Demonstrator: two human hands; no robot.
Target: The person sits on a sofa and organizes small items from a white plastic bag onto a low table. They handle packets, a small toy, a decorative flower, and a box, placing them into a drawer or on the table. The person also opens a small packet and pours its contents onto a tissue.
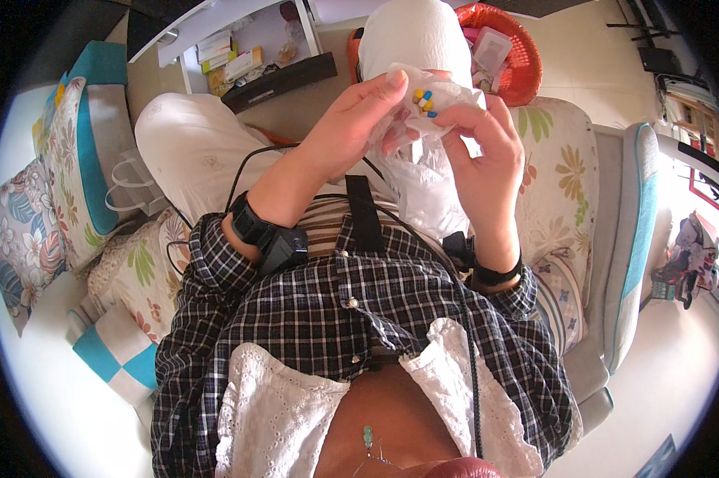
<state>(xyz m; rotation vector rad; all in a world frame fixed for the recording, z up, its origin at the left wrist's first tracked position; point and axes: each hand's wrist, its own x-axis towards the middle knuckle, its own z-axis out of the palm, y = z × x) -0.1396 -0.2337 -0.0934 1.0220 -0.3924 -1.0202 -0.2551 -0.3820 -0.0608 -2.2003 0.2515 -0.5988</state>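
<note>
A crumpled clear plastic bag [422, 191] hangs between my two hands above my lap. Several capsules, yellow, blue and white, form a small cluster of pills [422, 103] at its upper part. My left hand [365, 113] grips the bag's left side, thumb raised along the edge. On the other side my right hand [485, 134] pinches the plastic, its index finger close to the lowest blue capsule. Some fingertips are hidden behind the film. Whether the capsules lie inside the bag or on top of it I cannot tell.
An open drawer [278, 77] holding small medicine boxes [244, 64] stands ahead on the left. Beyond my knee is an orange-red plastic basket [523, 66] with a clear container [492, 49] in it. Sofa cushions [559, 179] flank me, and a black cable [467, 334] crosses my shirt.
</note>
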